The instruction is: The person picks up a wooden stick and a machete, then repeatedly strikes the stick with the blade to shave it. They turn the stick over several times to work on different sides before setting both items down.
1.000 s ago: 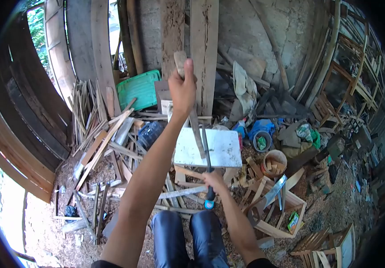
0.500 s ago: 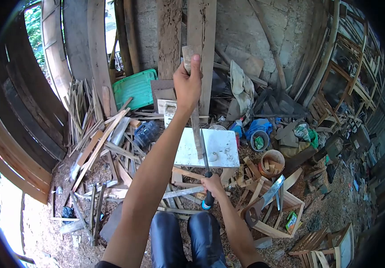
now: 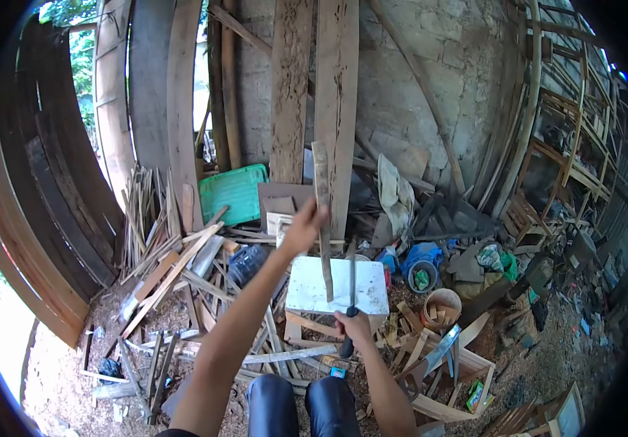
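My left hand (image 3: 303,231) is closed around the middle of a long, weathered wooden strip (image 3: 321,175). The strip stands nearly upright, its lower end over a white-topped stool (image 3: 303,288); whether it touches the top I cannot tell. In my right hand (image 3: 356,328) is the black handle of a long, narrow-bladed tool (image 3: 352,280), pointing up and away from me. Its blade runs just right of the strip, with a gap between them. Whether it is a knife or a file does not show clearly.
A handsaw (image 3: 430,360) rests on a wooden frame (image 3: 448,411) at the right. Behind it stands a bucket (image 3: 441,309) of wood pieces. Scrap wood (image 3: 175,269) and a blue water jug (image 3: 245,264) lie left. A green plastic lid (image 3: 234,195) leans by the wall.
The view has tilted upward. My left hand has come down and nearer the stool, now gripping the strip lower. The tool has shifted right, away from the strip.
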Demonstrator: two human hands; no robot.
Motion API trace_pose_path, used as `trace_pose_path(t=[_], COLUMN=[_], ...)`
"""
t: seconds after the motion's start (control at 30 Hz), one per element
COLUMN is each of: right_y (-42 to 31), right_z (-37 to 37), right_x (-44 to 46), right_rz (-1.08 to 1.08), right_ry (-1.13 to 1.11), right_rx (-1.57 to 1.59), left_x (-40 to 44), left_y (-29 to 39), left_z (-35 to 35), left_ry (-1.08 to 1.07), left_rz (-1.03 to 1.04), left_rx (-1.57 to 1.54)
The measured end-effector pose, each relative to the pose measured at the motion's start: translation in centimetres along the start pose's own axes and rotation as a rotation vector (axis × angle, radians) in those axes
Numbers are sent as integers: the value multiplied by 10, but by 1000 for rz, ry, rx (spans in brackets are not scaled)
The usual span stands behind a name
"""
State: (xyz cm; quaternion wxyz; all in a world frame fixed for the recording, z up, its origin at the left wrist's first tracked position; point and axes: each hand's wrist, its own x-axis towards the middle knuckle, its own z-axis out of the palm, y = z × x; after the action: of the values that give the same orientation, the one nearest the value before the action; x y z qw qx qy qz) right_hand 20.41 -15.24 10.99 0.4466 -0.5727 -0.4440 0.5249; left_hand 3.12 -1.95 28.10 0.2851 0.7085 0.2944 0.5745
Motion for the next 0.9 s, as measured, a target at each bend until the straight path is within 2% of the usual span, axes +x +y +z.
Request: trace_pose_path(t=[0.03,0.07,0.1,0.17,0.23,0.3,0.37,0.4,0.43,0.5,0.57,0.77,0.83,0.9], right_y=[-13,-30,-49,-81,-101,-123,-142,-153,-163,-177,-188,-184,-170,-155], right_z=[2,2,1,-4,-11,-23,-30,-33,-36,-41,-40,-35,-38,-44], right_x=[-2,-6,-9,-16,-15,-17,-17,-20,-23,-22,-24,-26,-18,-8], right_rz=[-65,-89,-116,-238,-340,-390,-485,-510,-531,-545,-560,-454,-412,-294], right_ry=[34,70,108,133,130,89,88,99,110,110,84,175,183,266], right_rx=[138,145,151,208,275,218,174,171,169,224,445,759,805,910], left_x=[-22,-41,-56,-71,-71,-67,-64,-64,-66,-74,-83,-105,-114,-124], left_y=[0,-36,-28,-40,-24,-13,-8,-8,10,44,54,76,60,45], left_z=[11,7,7,15,13,10,8,10,8,-4,-13,-31,-41,-64], left_ry=[48,-77,-167,-17,-74,-151,-280,-268,-273,-229,-214,-333,-310,-248], left_rz=[155,35,-179,-10,-43,24,-190,-215,-218,-251,-251,-58,-25,253], left_rx=[97,231,304,266,231,218,10,-127,-127,195,268,706,718,880])
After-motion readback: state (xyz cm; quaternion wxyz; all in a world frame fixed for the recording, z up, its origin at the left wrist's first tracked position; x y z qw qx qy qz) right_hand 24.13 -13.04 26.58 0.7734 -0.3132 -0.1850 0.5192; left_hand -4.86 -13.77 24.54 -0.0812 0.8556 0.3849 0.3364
